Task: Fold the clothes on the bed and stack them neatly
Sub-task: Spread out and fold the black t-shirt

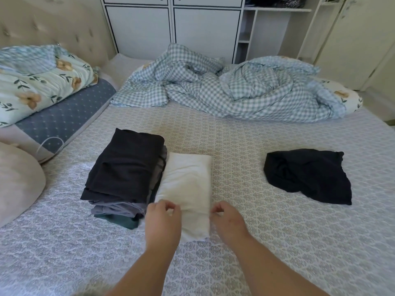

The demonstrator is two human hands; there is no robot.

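Observation:
A folded white garment lies lengthwise on the patterned bed sheet, right beside a stack of folded dark clothes with grey and green layers at its bottom. My left hand pinches the white garment's near left edge with curled fingers. My right hand pinches its near right edge. A crumpled black garment lies unfolded on the sheet to the right, apart from both hands.
A rumpled blue-checked duvet fills the far side of the bed. Floral bedding and a blue cushion lie at the left by the headboard, a beige pillow nearer. White cupboards stand behind.

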